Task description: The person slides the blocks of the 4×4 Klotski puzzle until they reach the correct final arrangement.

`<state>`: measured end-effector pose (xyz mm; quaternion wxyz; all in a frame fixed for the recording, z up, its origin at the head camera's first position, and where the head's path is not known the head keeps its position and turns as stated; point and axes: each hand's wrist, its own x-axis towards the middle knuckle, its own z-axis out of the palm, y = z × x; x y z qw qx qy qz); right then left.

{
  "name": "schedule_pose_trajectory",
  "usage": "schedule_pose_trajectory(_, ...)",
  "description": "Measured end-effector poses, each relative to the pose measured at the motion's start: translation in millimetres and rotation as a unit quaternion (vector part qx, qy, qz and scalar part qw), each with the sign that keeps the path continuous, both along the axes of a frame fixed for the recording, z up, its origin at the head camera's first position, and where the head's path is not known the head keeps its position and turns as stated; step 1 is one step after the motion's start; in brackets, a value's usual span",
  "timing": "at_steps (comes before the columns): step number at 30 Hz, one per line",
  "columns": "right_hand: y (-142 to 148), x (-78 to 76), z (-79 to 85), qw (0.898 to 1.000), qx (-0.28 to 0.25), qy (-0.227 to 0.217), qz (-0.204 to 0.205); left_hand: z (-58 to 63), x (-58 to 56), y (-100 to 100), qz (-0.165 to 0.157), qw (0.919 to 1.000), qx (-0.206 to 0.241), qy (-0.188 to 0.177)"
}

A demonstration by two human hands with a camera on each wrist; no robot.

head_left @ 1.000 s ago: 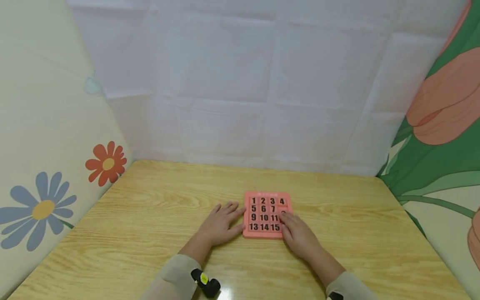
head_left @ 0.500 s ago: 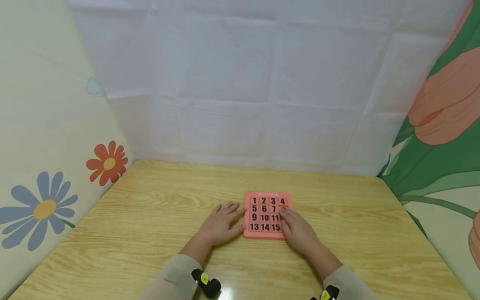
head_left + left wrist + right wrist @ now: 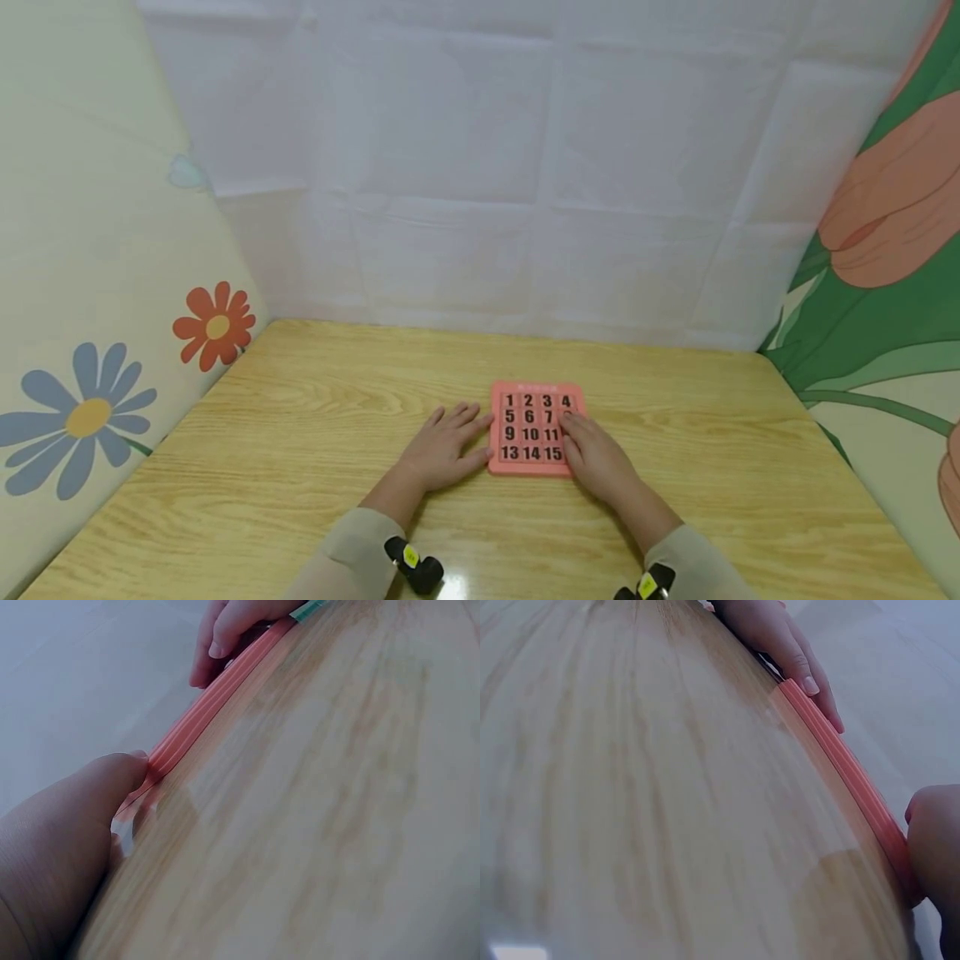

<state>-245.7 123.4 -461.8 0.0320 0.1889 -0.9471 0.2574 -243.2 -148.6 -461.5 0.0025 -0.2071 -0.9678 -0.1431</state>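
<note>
A pink number slide puzzle (image 3: 531,435) lies flat on the wooden table, its numbered tiles in rows. My left hand (image 3: 442,450) rests on the table at the puzzle's left side, fingers straight and spread, with fingertips and thumb against the frame. In the left wrist view the left thumb (image 3: 124,776) touches the frame's near corner. My right hand (image 3: 598,454) lies over the puzzle's right side, fingertips on the right column just below the 4 tile. It covers most of the tile under its fingertips and the lower right corner.
The wooden table (image 3: 337,375) extends around the puzzle on all sides. A white cloth (image 3: 450,167) hangs behind it. Flower-patterned panels stand at the left (image 3: 75,250) and right (image 3: 885,333). Black wrist cameras (image 3: 416,567) sit on both sleeves.
My right fingertips have moved slightly away from me along the right column, and the tile under them has slid up against the 4 tile. My left hand has stayed in place.
</note>
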Motion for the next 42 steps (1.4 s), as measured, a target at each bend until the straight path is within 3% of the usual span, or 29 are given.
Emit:
schedule_pose_trajectory(15,9,8.8,-1.5,0.999,-0.033,0.01,-0.016,-1.2,-1.8,-1,-0.006,1.0,0.0,0.007)
schedule_pose_trajectory(25,16,29.8,-1.9,1.0,-0.017,-0.004,0.0,-0.1,-0.7,-2,-0.008,0.9999,0.006,0.006)
schedule_pose_trajectory(42,20,51.3,-2.3,0.999,0.023,0.036,0.032,0.3,-1.7,-1,-0.005,1.0,0.002,0.003)
